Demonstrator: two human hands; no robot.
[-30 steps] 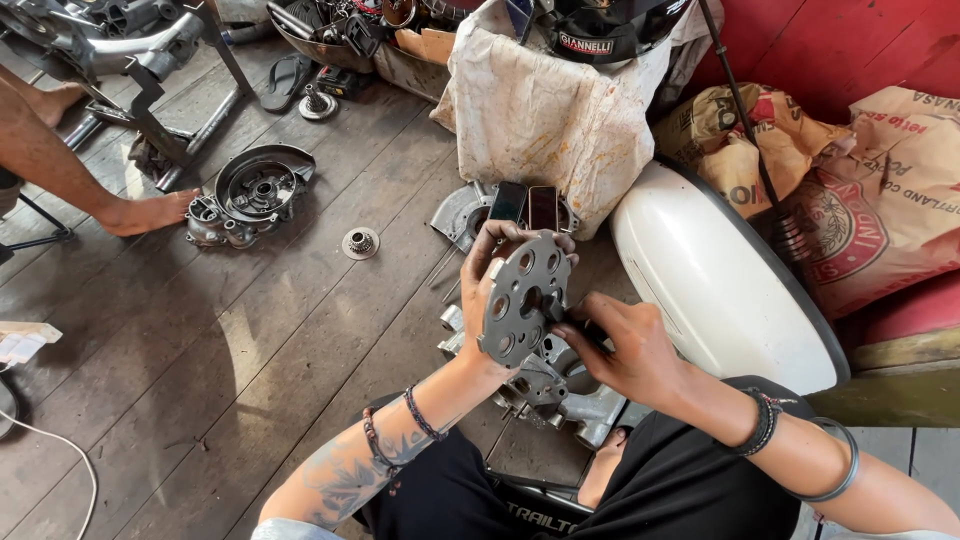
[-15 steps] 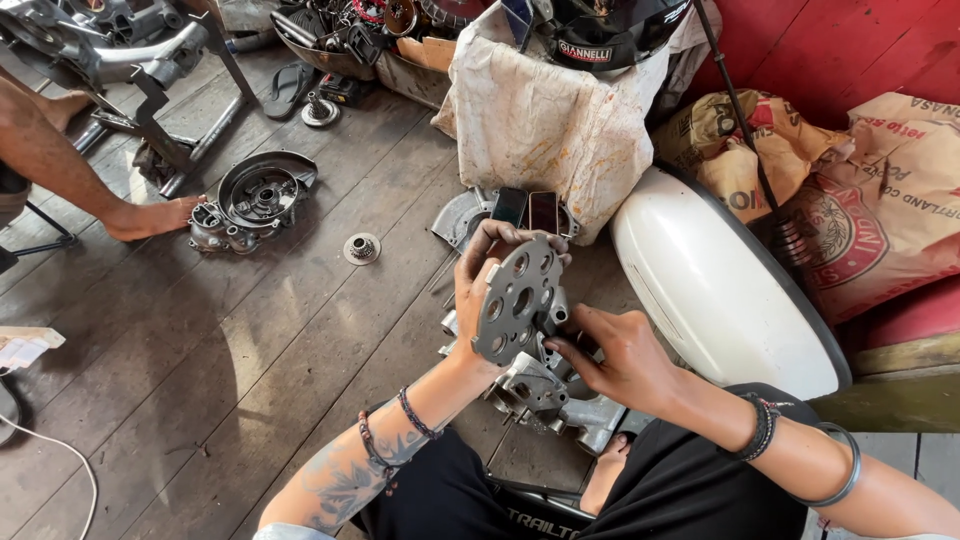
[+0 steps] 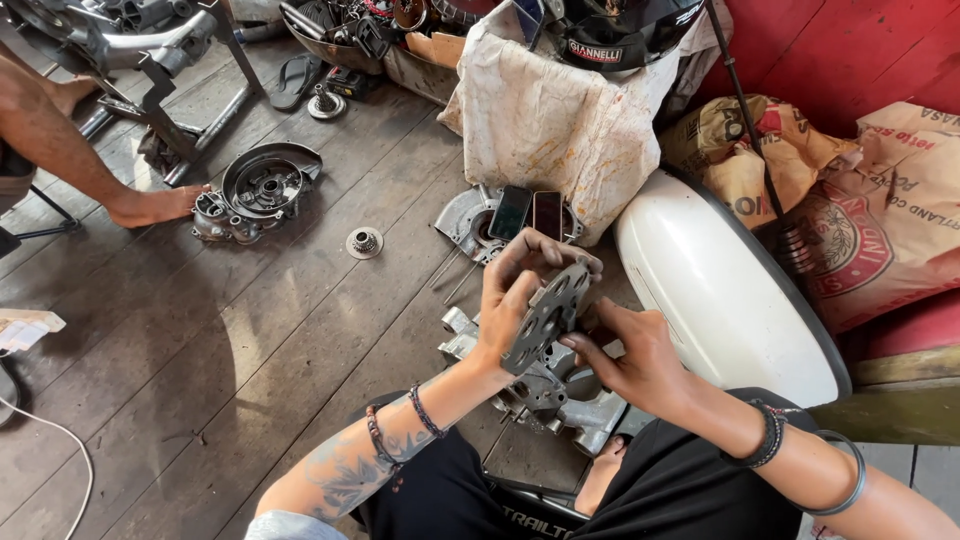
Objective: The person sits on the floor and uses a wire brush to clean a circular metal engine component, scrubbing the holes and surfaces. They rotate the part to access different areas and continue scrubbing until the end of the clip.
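Tilted more edge-on now, perforated plate [image 3: 548,312] clamped in left grip [image 3: 515,295]; right grip [image 3: 625,355] pinching at 4 o'clock, over engine case [image 3: 560,400]. Best kept square, seated evenly.

Near the wooden floor's [image 3: 300,330] far left edge: round engine cover [image 3: 260,190], small sprocket [image 3: 364,242] just beside, another person's bare foot [image 3: 155,205]. Further right: two phones [image 3: 527,213], stained cloth [image 3: 560,120], white fairing [image 3: 720,290], paper sacks [image 3: 870,220].

Perforated plate [image 3: 549,313] above engine casing [image 3: 560,395]
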